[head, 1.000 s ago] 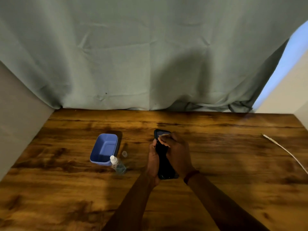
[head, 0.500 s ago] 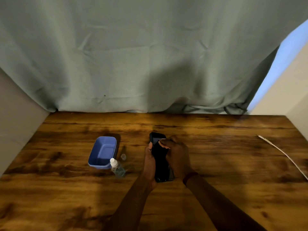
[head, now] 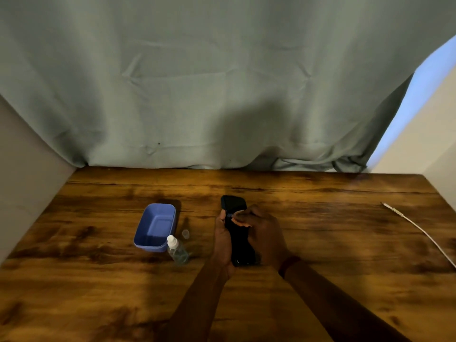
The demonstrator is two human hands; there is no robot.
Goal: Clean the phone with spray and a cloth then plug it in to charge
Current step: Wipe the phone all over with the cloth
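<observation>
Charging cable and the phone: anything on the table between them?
Head view: only bare wooden table lies between the phone and the white cable.

The wooden table [head: 320, 243] carries a blue tub [head: 155, 227], spray bottle [head: 176, 250], small cap [head: 185, 233] and white cable [head: 419, 228].

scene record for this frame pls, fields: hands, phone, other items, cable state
left hand: left hand grips the phone along its left edge
right hand: right hand presses a small cloth on the phone's face
phone: black, held just above the table
bottle: spray bottle, cap off beside it
tub: blue tub, left of bottle
cable: white cable on the table at right, not plugged into the phone
</observation>
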